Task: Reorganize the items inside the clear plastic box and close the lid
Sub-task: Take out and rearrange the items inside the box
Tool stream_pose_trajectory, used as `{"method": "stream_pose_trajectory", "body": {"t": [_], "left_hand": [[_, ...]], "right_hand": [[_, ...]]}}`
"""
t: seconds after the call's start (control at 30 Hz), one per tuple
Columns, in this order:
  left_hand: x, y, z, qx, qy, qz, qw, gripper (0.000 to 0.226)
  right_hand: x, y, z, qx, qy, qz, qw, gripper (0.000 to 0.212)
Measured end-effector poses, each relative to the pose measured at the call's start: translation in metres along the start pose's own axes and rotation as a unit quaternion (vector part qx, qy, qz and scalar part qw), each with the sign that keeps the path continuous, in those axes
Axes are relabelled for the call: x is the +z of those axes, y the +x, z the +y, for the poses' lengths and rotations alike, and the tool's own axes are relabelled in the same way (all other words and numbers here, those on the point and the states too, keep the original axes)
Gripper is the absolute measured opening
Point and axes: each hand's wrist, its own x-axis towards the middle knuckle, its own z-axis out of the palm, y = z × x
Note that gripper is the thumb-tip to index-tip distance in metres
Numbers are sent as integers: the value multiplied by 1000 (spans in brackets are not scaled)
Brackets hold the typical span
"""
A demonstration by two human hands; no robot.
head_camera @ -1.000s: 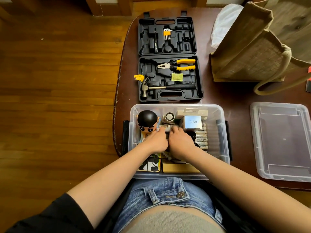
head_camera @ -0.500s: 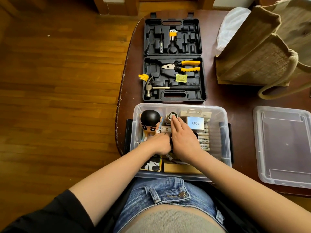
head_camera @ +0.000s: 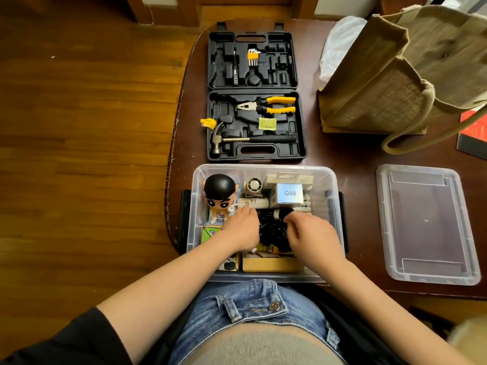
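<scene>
The clear box (head_camera: 332, 206) sits at the near table (head_camera: 355, 159) edge, straight ahead at 12 o'clock from the person's waist, with both hands down inside it. The left hand (head_camera: 241, 230) lies at the box's 9 o'clock side, fingers curled, fingertips touching a white tube (head_camera: 254, 202) just beside the figurine (head_camera: 220, 193); whether it grips anything cannot be told. The right hand (head_camera: 312, 237) is at the box's 4 o'clock, apart from the left, with fingers bent round a black rounded object (head_camera: 286, 213). Between the hands lies a dark tangle of cord (head_camera: 274, 233)

The box is translucent, soft-cornered plastic with black side clasps. The figurine has a glossy round black head and stands at the box's 10 o'clock. At 12 o'clock are a small round fan (head_camera: 254, 185) and a pale cube marked Q88 (head_camera: 290, 194). A flat tan cardboard piece (head_camera: 271, 264) lies along the 6 o'clock wall

The lid (head_camera: 427, 222), flat clear plastic with rounded corners and a raised rim, lies on the table at 3 o'clock from the box, well apart from both hands

Beyond the box at 12 o'clock is an open black moulded tool case (head_camera: 254, 93) holding yellow-handled pliers (head_camera: 266, 105) and a hammer (head_camera: 250, 139) with a steel head. A coarse woven jute bag (head_camera: 390, 85) stands at 2 o'clock. The table is dark polished wood; the floor (head_camera: 87, 127) is glossy plank
</scene>
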Motion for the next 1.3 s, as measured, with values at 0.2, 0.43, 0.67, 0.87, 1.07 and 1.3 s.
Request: {"method": "stream_pose_trajectory", "body": {"t": [0.2, 0.43, 0.67, 0.87, 1.07, 1.3], "left_hand": [[-5, -2, 1, 37, 39, -14, 998, 68], [-6, 2, 0, 32, 64, -44, 996, 71], [-5, 2, -2, 26, 37, -45, 998, 66], [-10, -3, 0, 47, -29, 4, 998, 45], [-6, -2, 8, 77, -4, -43, 996, 50], [7, 3, 25, 72, 59, -12, 996, 42]], "right_hand": [[6, -1, 22, 1, 24, 48, 999, 49], [18, 20, 16, -58, -64, -21, 996, 63], [12, 24, 20, -89, -33, -30, 995, 65], [-8, 8, 43, 4, 126, 82, 989, 31], [-2, 0, 47, -61, 11, -119, 991, 32], [11, 14, 35, -58, -50, -180, 981, 43]]}}
